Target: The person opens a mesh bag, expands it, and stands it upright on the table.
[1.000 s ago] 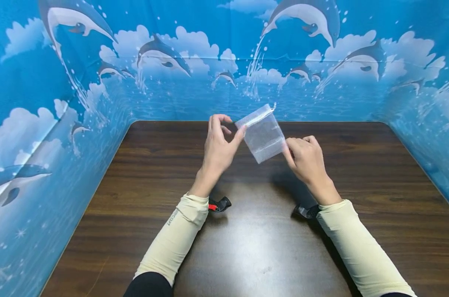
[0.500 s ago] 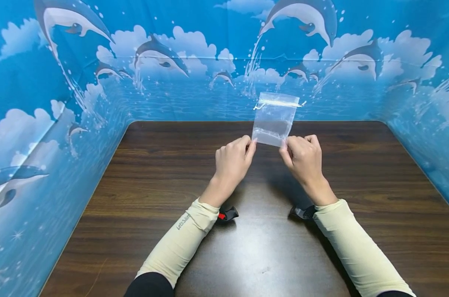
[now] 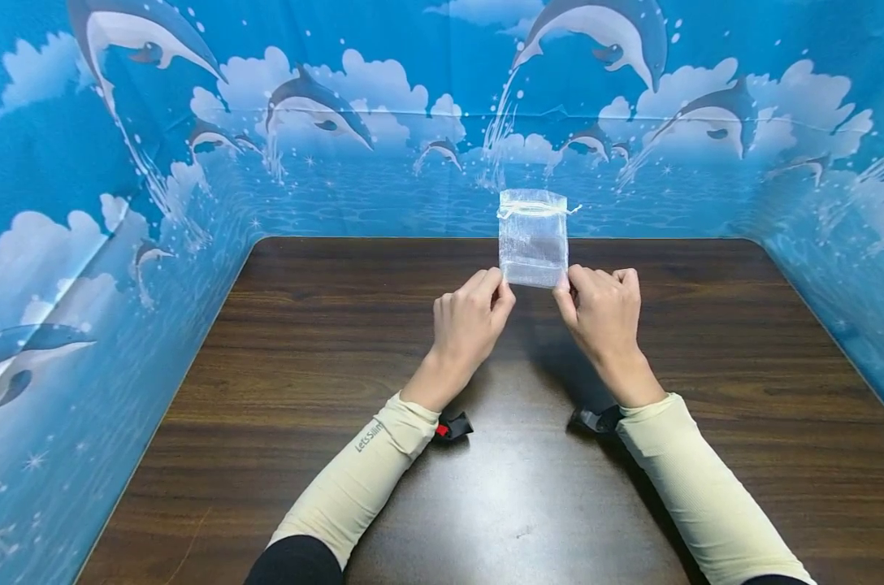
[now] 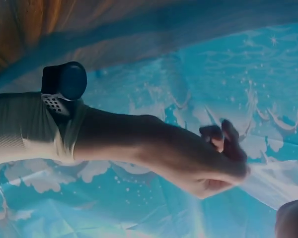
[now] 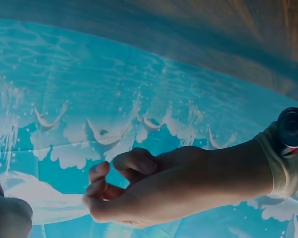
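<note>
While both hands pinch pouch (image 3: 533, 240) bottom corners, pouch now upright, narrower; hands closer together.

A small sheer white organza drawstring pouch (image 3: 533, 238) stands upright above the far edge of the dark wooden table (image 3: 303, 341), its gathered mouth on top, its bottom corners pinched.

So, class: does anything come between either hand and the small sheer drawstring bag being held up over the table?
Nothing visible: the left hand and right hand each pinch a bottom corner of the bag directly.
</note>
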A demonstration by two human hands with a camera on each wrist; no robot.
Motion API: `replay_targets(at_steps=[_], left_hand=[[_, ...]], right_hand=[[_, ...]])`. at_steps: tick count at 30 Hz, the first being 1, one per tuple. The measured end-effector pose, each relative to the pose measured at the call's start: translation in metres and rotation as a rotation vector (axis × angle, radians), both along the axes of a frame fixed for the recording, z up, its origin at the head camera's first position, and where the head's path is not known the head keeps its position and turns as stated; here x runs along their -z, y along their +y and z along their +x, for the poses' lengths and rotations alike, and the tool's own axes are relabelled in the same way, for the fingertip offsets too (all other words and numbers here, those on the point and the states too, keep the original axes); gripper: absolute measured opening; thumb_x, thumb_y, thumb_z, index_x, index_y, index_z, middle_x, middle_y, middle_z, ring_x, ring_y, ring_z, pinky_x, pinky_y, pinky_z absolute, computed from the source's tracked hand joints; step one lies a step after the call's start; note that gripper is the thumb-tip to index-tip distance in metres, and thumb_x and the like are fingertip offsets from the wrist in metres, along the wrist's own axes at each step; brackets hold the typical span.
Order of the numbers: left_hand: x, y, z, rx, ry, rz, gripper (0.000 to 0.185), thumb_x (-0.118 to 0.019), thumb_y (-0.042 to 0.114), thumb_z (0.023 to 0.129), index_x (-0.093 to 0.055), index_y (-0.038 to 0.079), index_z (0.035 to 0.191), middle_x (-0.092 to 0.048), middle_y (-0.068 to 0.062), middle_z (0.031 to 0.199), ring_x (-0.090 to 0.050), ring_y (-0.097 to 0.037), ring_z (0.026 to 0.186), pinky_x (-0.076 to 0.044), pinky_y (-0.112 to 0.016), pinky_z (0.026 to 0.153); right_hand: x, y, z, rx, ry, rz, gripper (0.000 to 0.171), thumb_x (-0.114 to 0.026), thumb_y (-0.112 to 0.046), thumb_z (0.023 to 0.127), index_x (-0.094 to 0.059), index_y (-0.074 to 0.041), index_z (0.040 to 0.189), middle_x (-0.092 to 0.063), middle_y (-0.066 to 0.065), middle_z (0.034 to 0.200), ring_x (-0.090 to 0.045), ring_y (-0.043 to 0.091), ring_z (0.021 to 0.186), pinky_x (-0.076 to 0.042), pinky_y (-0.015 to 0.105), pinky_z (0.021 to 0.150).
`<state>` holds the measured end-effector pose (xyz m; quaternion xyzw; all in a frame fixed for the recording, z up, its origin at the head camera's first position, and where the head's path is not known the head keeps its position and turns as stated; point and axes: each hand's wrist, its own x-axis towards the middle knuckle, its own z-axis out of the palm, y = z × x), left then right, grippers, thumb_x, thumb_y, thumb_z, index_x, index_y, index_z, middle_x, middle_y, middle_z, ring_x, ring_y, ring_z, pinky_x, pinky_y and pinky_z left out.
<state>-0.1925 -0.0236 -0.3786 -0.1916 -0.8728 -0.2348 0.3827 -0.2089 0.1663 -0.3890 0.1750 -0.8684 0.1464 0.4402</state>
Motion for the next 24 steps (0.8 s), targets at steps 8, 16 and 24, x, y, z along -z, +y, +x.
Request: replay_targets(at_steps=[8, 16, 24], left_hand=[[-0.004, -0.022, -0.006, 0.117, -0.473, -0.207, 0.037, -0.040, 0.046, 0.099, -0.050, 0.021, 0.074, -0.046, 0.007, 0.060, -0.041, -0.010, 0.049, -0.031, -0.026, 0.047], [-0.030, -0.055, -0.017, 0.221, -0.488, 0.241, 0.049, -0.041, 0.053, 0.098, -0.039, 0.024, 0.137, -0.050, 0.001, 0.126, -0.048, -0.015, 0.064, -0.041, -0.031, 0.052], [-0.025, -0.056, -0.028, 0.264, -0.459, 0.337, 0.024, -0.057, 0.032, 0.096, -0.065, 0.012, 0.105, -0.054, -0.003, 0.127, -0.046, -0.014, 0.067, -0.040, -0.026, 0.060]], right_hand=[[0.002, 0.002, -0.003, -0.004, 0.036, 0.054, 0.033, -0.043, -0.020, 0.094, -0.048, -0.008, 0.063, -0.045, 0.005, 0.048, -0.041, 0.024, 0.043, -0.026, 0.042, 0.059], [0.005, 0.000, -0.006, -0.211, 0.100, 0.148, 0.029, -0.042, -0.020, 0.092, -0.046, -0.010, 0.064, -0.047, 0.003, 0.053, -0.044, 0.022, 0.047, -0.031, 0.042, 0.062], [0.010, 0.001, -0.006, -0.289, 0.064, 0.234, 0.025, -0.047, -0.021, 0.091, -0.051, -0.011, 0.068, -0.051, 0.001, 0.058, -0.046, 0.019, 0.052, -0.032, 0.039, 0.063]])
